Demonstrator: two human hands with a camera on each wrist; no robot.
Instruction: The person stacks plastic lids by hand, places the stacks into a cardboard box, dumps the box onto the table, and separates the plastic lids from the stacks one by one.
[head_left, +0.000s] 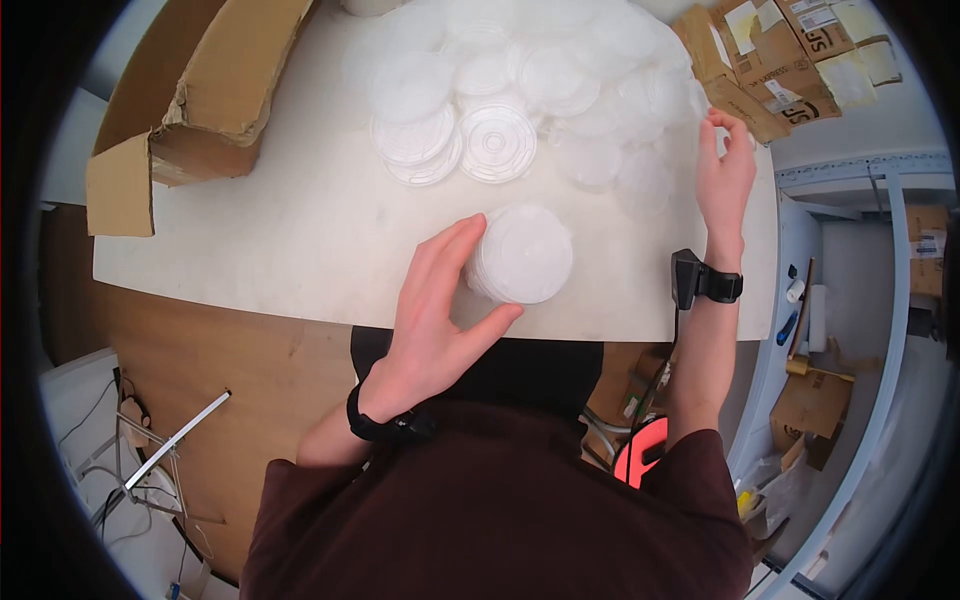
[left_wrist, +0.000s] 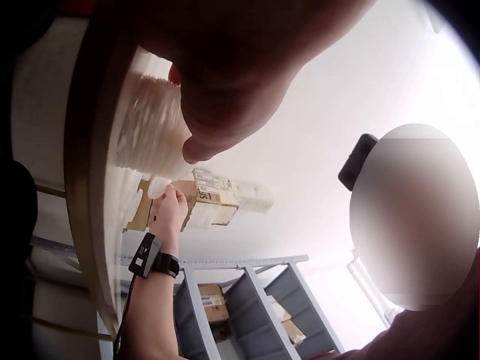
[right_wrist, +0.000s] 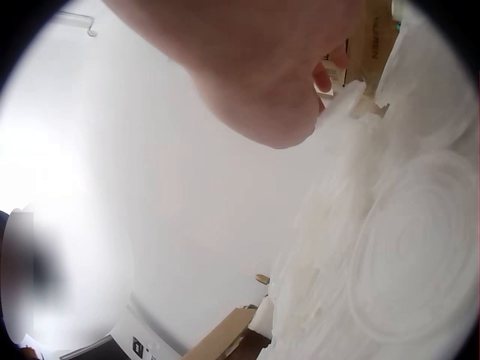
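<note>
A stack of clear round plastic lids (head_left: 525,254) stands near the table's front edge. My left hand (head_left: 430,310) grips its left side, fingers behind and thumb at the near rim; the left wrist view shows the layered side of the stack (left_wrist: 152,127) beside the hand (left_wrist: 225,82). At the right end of a loose pile of lids (head_left: 590,80), my right hand (head_left: 728,175) pinches the edge of a translucent lid (left_wrist: 158,186). In the right wrist view the hand (right_wrist: 262,67) partly hides its fingertips, with lids (right_wrist: 416,247) heaped beside it.
An open cardboard box (head_left: 215,90) stands at the table's left. Taped cartons (head_left: 780,60) lie beyond the back right corner. Grey shelving (head_left: 865,300) holding boxes is to the right of the white table (head_left: 250,240). A cable hangs from the right wrist device.
</note>
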